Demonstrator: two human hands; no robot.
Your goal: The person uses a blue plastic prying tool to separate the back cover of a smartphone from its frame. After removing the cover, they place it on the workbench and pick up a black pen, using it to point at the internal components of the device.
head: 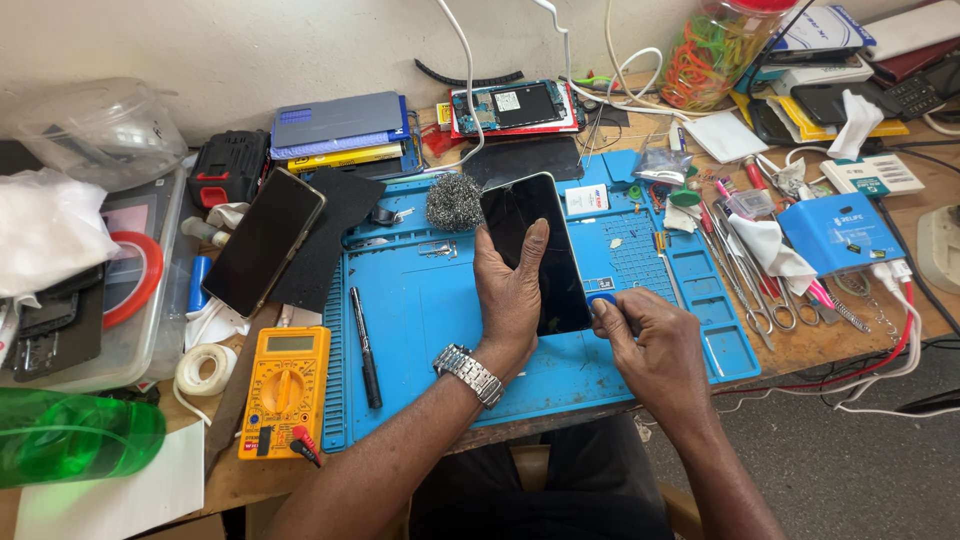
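glossy glass phone (530, 240), matt rubbery blue mat (420, 310), steel-wool ball (454, 201).

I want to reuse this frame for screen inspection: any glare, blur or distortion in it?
Head view: soft, even light, sharp throughout; the phone under the left hand shows only faint reflections; right hand casts a soft shadow on the blue mat; wide-angle stretching at the edges.
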